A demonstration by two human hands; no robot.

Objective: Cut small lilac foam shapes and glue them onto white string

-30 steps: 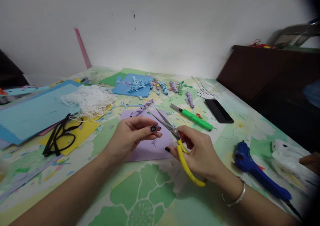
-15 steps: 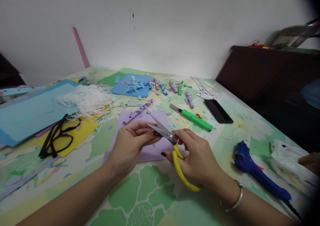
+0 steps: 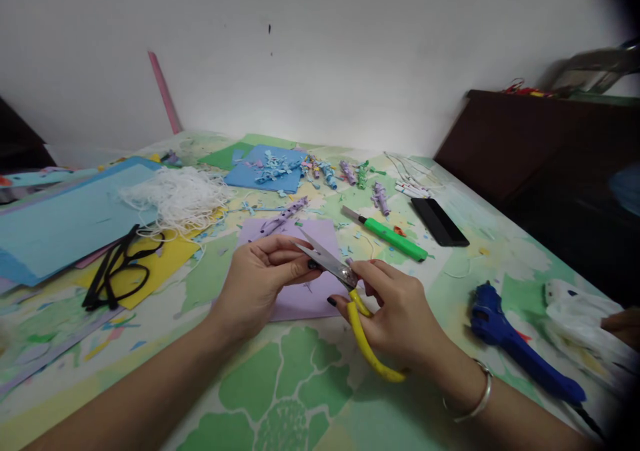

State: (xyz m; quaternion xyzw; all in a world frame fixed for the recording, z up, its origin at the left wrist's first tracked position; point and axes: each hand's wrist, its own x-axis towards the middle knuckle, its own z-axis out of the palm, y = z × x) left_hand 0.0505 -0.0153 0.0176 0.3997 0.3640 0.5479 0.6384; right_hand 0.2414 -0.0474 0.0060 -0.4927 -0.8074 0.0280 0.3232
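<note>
Right hand [image 3: 397,298] grips scissors [image 3: 346,275] — left hand [image 3: 257,281] pinched, contents unclear; rolls [image 3: 381,198] at one o'clock look done, the cutting seems unfinished.

Scissors [image 3: 345,275] now across LH fingertips [image 3: 313,264]

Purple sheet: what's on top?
A spotted roll lies across the far edge of the purple sheet; thin dark marks show nearer. Whatever the left hand and scissors cover can't be seen.

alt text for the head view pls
A person's right hand holds yellow-handled scissors, blades parted, beside the pinched left hand, above a purple sheet. Around lie a green cutter, white string and black glasses.
</note>
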